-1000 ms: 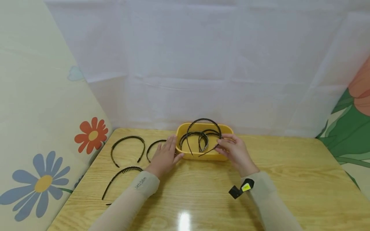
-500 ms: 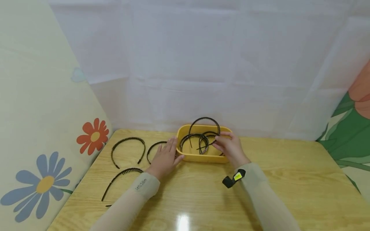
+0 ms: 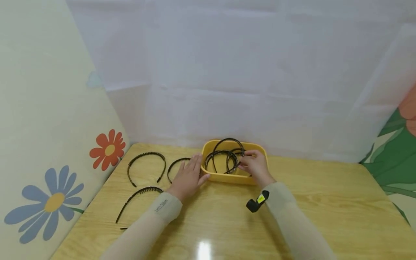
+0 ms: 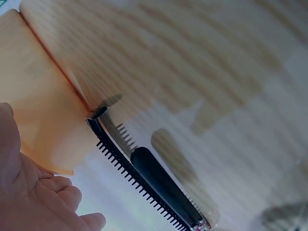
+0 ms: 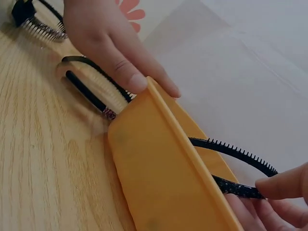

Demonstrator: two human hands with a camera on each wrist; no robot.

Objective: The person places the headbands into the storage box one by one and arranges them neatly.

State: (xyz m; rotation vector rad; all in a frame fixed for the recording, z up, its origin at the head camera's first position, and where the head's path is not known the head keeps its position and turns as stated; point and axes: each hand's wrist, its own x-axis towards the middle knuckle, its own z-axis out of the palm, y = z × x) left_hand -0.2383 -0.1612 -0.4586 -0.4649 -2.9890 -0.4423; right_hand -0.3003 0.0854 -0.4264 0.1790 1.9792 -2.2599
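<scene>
A yellow bin (image 3: 234, 178) stands at the back of the table with several black toothed headbands (image 3: 208, 159) inside. My right hand (image 3: 256, 168) is over its right end and pinches a headband (image 3: 228, 139) between thumb and fingers. That headband's arch rises above the rim; in the right wrist view its pinched dark end (image 5: 240, 189) shows light specks. My left hand (image 3: 186, 180) lies against the bin's left end, fingers straight. Beneath it, another headband (image 3: 173, 165) is partly hidden; the left wrist view shows this headband (image 4: 166, 185) beside the bin wall (image 4: 48, 86).
At the left of the wooden table (image 3: 325, 209) lie a headband (image 3: 146, 154) farther back and another headband (image 3: 130, 198), partly covered by my left sleeve (image 3: 146, 224). A white cloth (image 3: 208, 72) hangs behind the bin. Flower-patterned cloth (image 3: 55, 202) borders both sides.
My right hand has moved left and inward over the bin, carrying the pinched headband lower into it. My left hand stays at the bin's left end. The head view has shifted slightly.
</scene>
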